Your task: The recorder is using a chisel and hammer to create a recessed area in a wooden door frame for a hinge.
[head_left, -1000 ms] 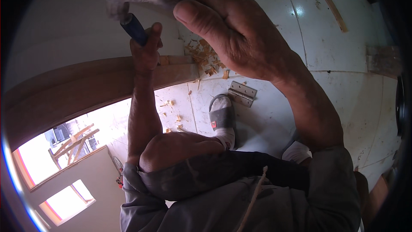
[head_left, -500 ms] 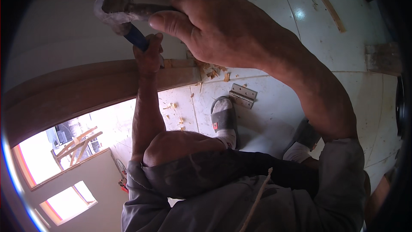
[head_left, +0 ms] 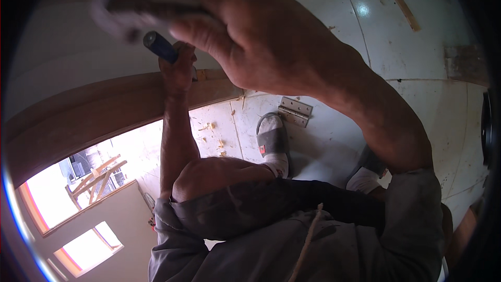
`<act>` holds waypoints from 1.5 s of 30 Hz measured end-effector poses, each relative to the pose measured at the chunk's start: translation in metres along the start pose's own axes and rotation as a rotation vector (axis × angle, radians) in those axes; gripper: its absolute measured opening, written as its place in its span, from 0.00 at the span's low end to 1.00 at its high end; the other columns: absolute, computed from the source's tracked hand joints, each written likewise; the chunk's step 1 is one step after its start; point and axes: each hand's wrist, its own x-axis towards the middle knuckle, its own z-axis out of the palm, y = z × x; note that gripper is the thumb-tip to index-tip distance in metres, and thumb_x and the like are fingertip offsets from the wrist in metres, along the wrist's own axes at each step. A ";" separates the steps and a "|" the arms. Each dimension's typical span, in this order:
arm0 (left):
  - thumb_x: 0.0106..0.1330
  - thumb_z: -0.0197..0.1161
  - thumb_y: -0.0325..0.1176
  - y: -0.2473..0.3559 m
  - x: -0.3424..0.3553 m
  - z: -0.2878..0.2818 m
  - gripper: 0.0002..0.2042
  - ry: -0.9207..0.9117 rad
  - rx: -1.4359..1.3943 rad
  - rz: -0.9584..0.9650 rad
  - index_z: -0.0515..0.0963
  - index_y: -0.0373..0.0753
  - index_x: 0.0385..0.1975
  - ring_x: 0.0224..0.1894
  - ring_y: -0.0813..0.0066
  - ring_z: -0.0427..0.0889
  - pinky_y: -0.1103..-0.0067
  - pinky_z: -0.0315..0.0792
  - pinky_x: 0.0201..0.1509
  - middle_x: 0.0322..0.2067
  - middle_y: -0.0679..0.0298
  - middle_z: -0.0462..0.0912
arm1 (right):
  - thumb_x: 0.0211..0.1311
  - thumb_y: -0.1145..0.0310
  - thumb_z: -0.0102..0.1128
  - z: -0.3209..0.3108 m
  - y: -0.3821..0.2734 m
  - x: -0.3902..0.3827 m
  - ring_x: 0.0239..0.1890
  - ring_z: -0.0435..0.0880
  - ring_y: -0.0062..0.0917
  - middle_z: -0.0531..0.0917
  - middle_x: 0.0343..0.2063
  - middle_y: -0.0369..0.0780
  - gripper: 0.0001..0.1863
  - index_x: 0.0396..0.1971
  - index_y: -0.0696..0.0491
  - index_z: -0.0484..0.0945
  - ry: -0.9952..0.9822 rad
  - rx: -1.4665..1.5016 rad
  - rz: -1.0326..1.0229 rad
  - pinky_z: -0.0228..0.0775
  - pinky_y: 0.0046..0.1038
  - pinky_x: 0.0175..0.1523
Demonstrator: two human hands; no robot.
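My right hand (head_left: 271, 36) is closed around the handle of a hammer (head_left: 117, 13), whose head is blurred by motion near the upper left. Below it, a blue-handled chisel (head_left: 160, 47) is gripped in my left hand (head_left: 178, 73), its butt end pointing up toward the hammer. A gap shows between hammer head and chisel butt. Beside my left hand, a bit of grey metal, seemingly the blade, shows at the brown wooden beam (head_left: 99, 102); where its tip meets the wood is hidden. A pale notch (head_left: 202, 74) shows in the beam's edge.
A metal hinge (head_left: 295, 111) lies on the tiled floor beside my sandalled foot (head_left: 272, 138). Wood shavings (head_left: 209, 126) are scattered nearby. A thin wooden strip (head_left: 397, 0) lies at the upper right; a wooden block (head_left: 465, 63) is at the right.
The hammer head has moved up and left, away from the chisel's butt end, which is now uncovered. My left hand and the chisel have barely shifted.
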 end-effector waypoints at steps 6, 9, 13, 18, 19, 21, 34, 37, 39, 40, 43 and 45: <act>0.66 0.61 0.32 -0.020 -0.008 -0.005 0.07 0.088 -0.013 0.171 0.76 0.35 0.33 0.31 0.81 0.75 0.81 0.69 0.36 0.27 0.68 0.77 | 0.71 0.53 0.49 0.008 -0.005 -0.002 0.15 0.81 0.28 0.79 0.12 0.44 0.24 0.31 0.61 0.81 0.160 0.174 -0.104 0.75 0.30 0.20; 0.67 0.61 0.32 -0.044 0.009 -0.011 0.09 0.358 0.039 -0.389 0.74 0.34 0.42 0.36 0.80 0.76 0.80 0.70 0.40 0.34 0.66 0.79 | 0.71 0.52 0.49 0.019 0.007 0.003 0.15 0.81 0.28 0.78 0.12 0.43 0.23 0.33 0.58 0.82 0.235 -0.199 -0.377 0.75 0.31 0.20; 0.67 0.62 0.34 0.011 -0.035 -0.006 0.12 0.014 0.104 0.258 0.73 0.34 0.44 0.36 0.81 0.75 0.80 0.70 0.40 0.34 0.65 0.77 | 0.71 0.53 0.48 0.013 0.004 -0.004 0.15 0.81 0.27 0.76 0.12 0.41 0.21 0.37 0.55 0.84 -0.068 0.003 -0.004 0.75 0.31 0.19; 0.66 0.63 0.35 0.000 -0.038 -0.017 0.13 -0.024 -0.007 0.157 0.73 0.34 0.43 0.35 0.81 0.75 0.80 0.70 0.39 0.33 0.66 0.77 | 0.71 0.52 0.48 0.014 -0.004 -0.006 0.19 0.82 0.28 0.74 0.11 0.38 0.20 0.39 0.51 0.84 0.115 -0.104 -0.214 0.78 0.31 0.24; 0.66 0.63 0.35 -0.004 -0.037 -0.017 0.13 -0.034 -0.022 0.153 0.74 0.34 0.43 0.35 0.81 0.75 0.80 0.70 0.39 0.33 0.66 0.77 | 0.71 0.52 0.48 0.012 -0.006 -0.007 0.19 0.82 0.28 0.74 0.11 0.38 0.20 0.39 0.51 0.84 0.119 -0.107 -0.210 0.78 0.31 0.24; 0.66 0.63 0.35 -0.011 -0.033 -0.022 0.13 -0.054 -0.049 0.143 0.74 0.34 0.43 0.35 0.81 0.75 0.80 0.70 0.39 0.33 0.66 0.77 | 0.70 0.51 0.49 0.006 -0.011 -0.009 0.20 0.83 0.27 0.75 0.13 0.39 0.20 0.44 0.49 0.83 -0.039 -0.012 -0.076 0.79 0.31 0.26; 0.65 0.64 0.35 -0.069 0.007 -0.032 0.13 -0.148 -0.216 0.025 0.74 0.34 0.43 0.35 0.81 0.75 0.81 0.71 0.39 0.33 0.66 0.76 | 0.68 0.52 0.53 0.020 0.007 -0.015 0.20 0.82 0.25 0.77 0.17 0.41 0.19 0.50 0.47 0.81 0.171 -0.047 -0.214 0.79 0.29 0.24; 0.65 0.64 0.36 -0.075 0.010 -0.040 0.14 -0.177 -0.253 0.006 0.74 0.34 0.42 0.35 0.81 0.75 0.81 0.71 0.39 0.32 0.66 0.76 | 0.71 0.54 0.49 0.009 0.001 -0.013 0.18 0.81 0.23 0.76 0.15 0.40 0.18 0.48 0.49 0.81 0.208 0.113 -0.176 0.77 0.29 0.21; 0.65 0.64 0.36 -0.078 0.010 -0.043 0.14 -0.197 -0.284 -0.001 0.74 0.34 0.42 0.35 0.81 0.75 0.81 0.71 0.40 0.32 0.66 0.76 | 0.74 0.55 0.45 -0.001 -0.004 -0.011 0.17 0.80 0.20 0.75 0.14 0.38 0.19 0.49 0.50 0.81 -0.129 -0.048 -0.003 0.76 0.28 0.20; 0.65 0.64 0.36 -0.082 0.006 -0.037 0.14 -0.206 -0.304 -0.002 0.74 0.34 0.42 0.35 0.81 0.75 0.81 0.71 0.40 0.32 0.66 0.76 | 0.74 0.55 0.45 0.001 0.000 -0.012 0.17 0.80 0.20 0.75 0.14 0.38 0.19 0.49 0.50 0.81 -0.125 -0.057 -0.002 0.76 0.28 0.20; 0.64 0.65 0.36 -0.094 0.016 -0.042 0.14 -0.217 -0.347 -0.022 0.74 0.34 0.42 0.35 0.81 0.75 0.81 0.71 0.40 0.32 0.66 0.76 | 0.74 0.55 0.42 0.009 0.008 -0.009 0.16 0.79 0.19 0.74 0.13 0.38 0.20 0.50 0.49 0.80 0.026 -0.138 -0.201 0.75 0.26 0.19; 0.64 0.65 0.36 -0.102 0.024 -0.049 0.14 -0.222 -0.371 -0.044 0.74 0.34 0.42 0.35 0.81 0.75 0.81 0.71 0.40 0.32 0.66 0.76 | 0.74 0.55 0.42 0.007 0.003 -0.007 0.16 0.79 0.20 0.74 0.13 0.37 0.19 0.50 0.49 0.80 0.250 -0.028 -0.275 0.75 0.26 0.20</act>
